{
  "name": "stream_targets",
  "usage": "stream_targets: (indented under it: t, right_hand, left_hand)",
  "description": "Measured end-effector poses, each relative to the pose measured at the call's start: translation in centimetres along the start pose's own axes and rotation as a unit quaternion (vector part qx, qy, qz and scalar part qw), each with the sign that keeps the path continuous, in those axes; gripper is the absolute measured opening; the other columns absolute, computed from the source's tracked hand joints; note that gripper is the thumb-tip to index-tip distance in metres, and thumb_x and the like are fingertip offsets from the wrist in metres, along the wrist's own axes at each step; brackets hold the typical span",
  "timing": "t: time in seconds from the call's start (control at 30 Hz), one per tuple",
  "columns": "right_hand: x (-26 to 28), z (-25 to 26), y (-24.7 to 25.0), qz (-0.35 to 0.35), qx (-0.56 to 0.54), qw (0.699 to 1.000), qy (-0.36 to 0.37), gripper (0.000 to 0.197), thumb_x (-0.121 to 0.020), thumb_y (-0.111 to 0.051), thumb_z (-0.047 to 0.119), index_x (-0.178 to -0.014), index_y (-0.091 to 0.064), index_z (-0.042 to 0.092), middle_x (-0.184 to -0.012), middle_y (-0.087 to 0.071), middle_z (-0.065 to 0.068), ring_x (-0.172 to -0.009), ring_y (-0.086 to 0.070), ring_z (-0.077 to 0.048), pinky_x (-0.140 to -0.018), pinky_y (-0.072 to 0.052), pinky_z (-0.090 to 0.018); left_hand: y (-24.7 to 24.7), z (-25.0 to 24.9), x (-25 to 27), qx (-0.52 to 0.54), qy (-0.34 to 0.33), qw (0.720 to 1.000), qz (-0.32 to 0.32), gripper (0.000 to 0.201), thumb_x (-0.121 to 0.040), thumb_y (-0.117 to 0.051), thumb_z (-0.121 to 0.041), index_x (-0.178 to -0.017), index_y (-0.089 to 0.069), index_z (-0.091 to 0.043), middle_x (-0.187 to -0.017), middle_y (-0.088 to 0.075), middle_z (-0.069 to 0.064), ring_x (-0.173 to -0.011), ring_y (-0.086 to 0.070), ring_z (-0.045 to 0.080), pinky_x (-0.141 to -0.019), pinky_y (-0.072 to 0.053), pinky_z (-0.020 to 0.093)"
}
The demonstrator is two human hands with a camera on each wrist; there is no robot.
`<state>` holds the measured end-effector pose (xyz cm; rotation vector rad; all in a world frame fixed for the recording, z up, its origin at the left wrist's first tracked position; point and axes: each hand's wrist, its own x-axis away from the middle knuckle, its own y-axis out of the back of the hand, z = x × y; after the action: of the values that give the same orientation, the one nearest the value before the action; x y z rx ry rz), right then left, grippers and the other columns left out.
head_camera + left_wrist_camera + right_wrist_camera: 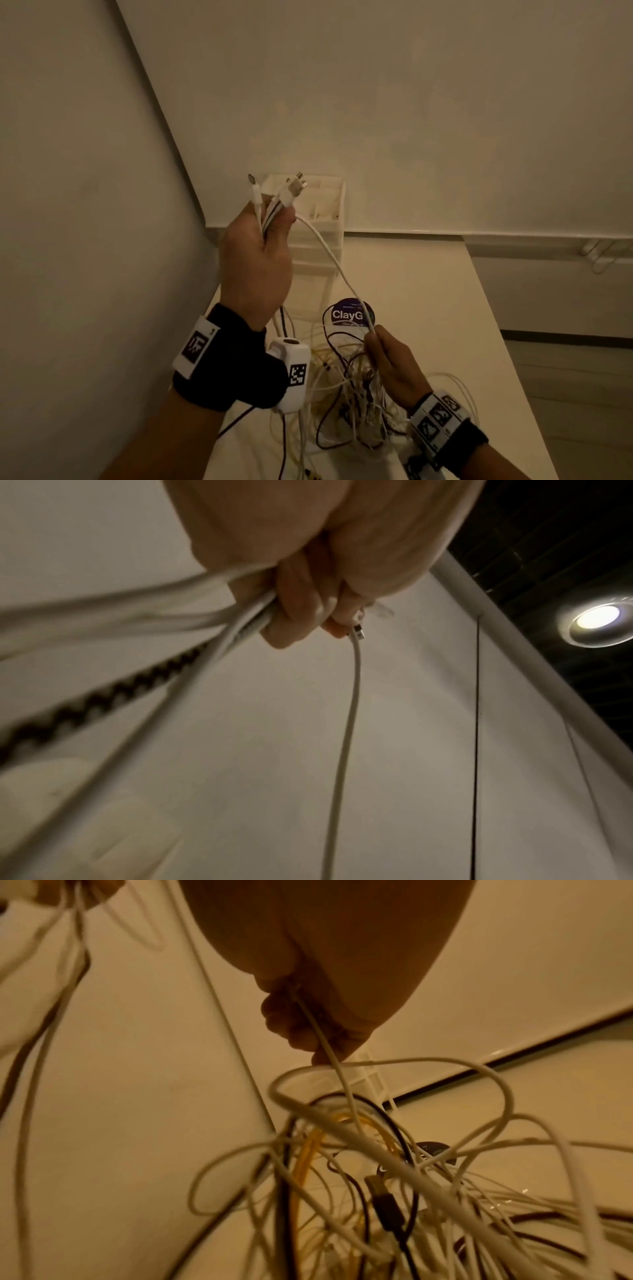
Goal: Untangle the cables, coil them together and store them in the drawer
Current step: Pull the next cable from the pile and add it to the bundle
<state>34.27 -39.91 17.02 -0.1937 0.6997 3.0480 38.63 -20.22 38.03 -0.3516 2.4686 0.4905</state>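
My left hand [260,240] is raised and grips a bunch of cable ends [277,197], mostly white, with their plugs sticking up above the fist. In the left wrist view the curled fingers [301,610] clamp several white cables and one black-patterned one. One white cable [332,260] sags from that fist down to my right hand [387,356], which pinches it low over the table. Below the right hand lies a tangle of cables [346,390] in white, yellow and black; the same tangle [377,1177] fills the right wrist view, with a dark USB plug [380,1199] in it.
A white drawer unit [318,226] stands in the corner on the white table [445,308], its top compartments open. A round dark "ClayG" lid [346,313] lies just in front of it, partly under cables. Walls close in at the left and back; the table edge runs down the right.
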Motion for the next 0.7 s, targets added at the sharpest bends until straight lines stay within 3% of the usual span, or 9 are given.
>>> stream_targets:
  t: [0.13,0.17,0.23,0.3,0.37,0.43,0.5,0.6,0.7]
  right_hand:
    - [-0.8,1.0,1.6,-0.046,-0.040,0.998,0.000,0.033,-0.097,-0.041,0.040,-0.073,-0.048,0.018,-0.062,-0.047,0.008,-0.059,-0.042,-0.007,-0.059,-0.037,-0.029]
    - [-0.9,1.7,2.3,-0.058,-0.065,0.996,-0.006,0.034,-0.095,-0.042,0.039,-0.073,-0.050,0.014,-0.061,-0.046,0.008,-0.058,-0.042,-0.009,-0.058,-0.037,-0.026]
    - [-1.2,3.0,3.8,-0.071,-0.132,0.989,-0.009,0.038,-0.096,-0.041,0.036,-0.077,-0.055,0.006,-0.058,-0.047,0.010,-0.057,-0.040,-0.010,-0.055,-0.035,-0.020]
    - [-1.5,4.7,5.3,-0.062,-0.150,0.987,0.013,0.043,-0.100,-0.037,0.031,-0.078,-0.056,0.000,-0.058,-0.050,0.013,-0.057,-0.039,-0.008,-0.055,-0.034,-0.017]
    - [-1.7,6.3,6.1,-0.032,-0.124,0.991,0.046,0.044,-0.098,-0.037,0.031,-0.074,-0.054,-0.001,-0.061,-0.051,0.010,-0.059,-0.041,-0.003,-0.058,-0.034,-0.014]
    - [-1.6,8.2,6.3,0.007,-0.076,0.994,0.073,0.042,-0.095,-0.039,0.038,-0.071,-0.056,0.007,-0.065,-0.053,0.005,-0.062,-0.044,-0.003,-0.062,-0.035,-0.016]
    - [-1.1,10.4,6.4,0.041,-0.043,0.994,0.095,0.033,-0.091,-0.043,0.041,-0.068,-0.059,0.023,-0.068,-0.059,0.008,-0.065,-0.050,-0.001,-0.065,-0.038,-0.018]
    - [-0.6,12.9,6.5,0.056,-0.064,0.992,0.093,0.031,-0.094,-0.050,0.016,-0.070,-0.062,0.029,-0.063,-0.063,0.020,-0.061,-0.056,0.005,-0.061,-0.040,-0.009]
    - [-0.2,12.7,6.7,0.068,-0.112,0.988,0.081,0.037,-0.101,-0.043,0.024,-0.072,-0.065,0.027,-0.054,-0.048,0.011,-0.050,-0.037,-0.001,-0.055,-0.031,-0.018]
  left_hand:
    - [1.3,1.7,1.3,0.005,0.048,0.997,-0.053,0.014,-0.094,-0.061,-0.030,-0.096,-0.066,-0.017,-0.077,-0.065,-0.012,-0.066,-0.057,-0.002,-0.062,-0.048,0.026]
    - [1.7,1.7,1.7,0.012,0.045,0.996,-0.070,0.009,-0.093,-0.062,-0.027,-0.099,-0.066,-0.021,-0.081,-0.065,-0.015,-0.071,-0.059,-0.006,-0.066,-0.049,0.018]
    - [2.4,1.2,2.6,0.002,0.023,0.996,-0.083,0.008,-0.092,-0.064,-0.025,-0.096,-0.067,-0.020,-0.074,-0.062,-0.015,-0.065,-0.057,-0.007,-0.061,-0.042,0.009]
    - [2.3,0.6,3.6,0.013,0.006,0.999,-0.032,0.004,-0.090,-0.066,-0.029,-0.089,-0.069,-0.027,-0.065,-0.063,-0.010,-0.057,-0.052,-0.001,-0.054,-0.039,0.011]
    - [1.5,-0.3,4.5,0.050,0.004,0.997,0.066,0.014,-0.088,-0.069,-0.030,-0.099,-0.072,-0.037,-0.078,-0.072,-0.013,-0.061,-0.058,0.002,-0.057,-0.048,0.016]
    - [0.2,-0.7,5.0,0.029,-0.017,0.989,0.146,0.022,-0.088,-0.069,-0.027,-0.110,-0.072,-0.030,-0.071,-0.071,-0.010,-0.054,-0.057,0.004,-0.051,-0.049,0.019]
    - [-1.1,-0.9,5.2,-0.042,-0.078,0.974,0.207,0.023,-0.090,-0.067,-0.016,-0.113,-0.071,-0.020,-0.056,-0.058,-0.015,-0.051,-0.052,0.002,-0.049,-0.035,0.006]
    - [-2.1,-0.6,5.6,-0.094,-0.125,0.957,0.244,0.017,-0.086,-0.065,-0.001,-0.096,-0.072,-0.013,-0.053,-0.045,-0.022,-0.056,-0.048,0.000,-0.051,-0.026,-0.002]
    - [-1.9,-0.2,5.5,-0.104,-0.135,0.970,0.171,0.013,-0.079,-0.069,0.007,-0.073,-0.066,-0.004,-0.053,-0.025,-0.030,-0.047,-0.041,-0.017,-0.049,-0.024,-0.006]
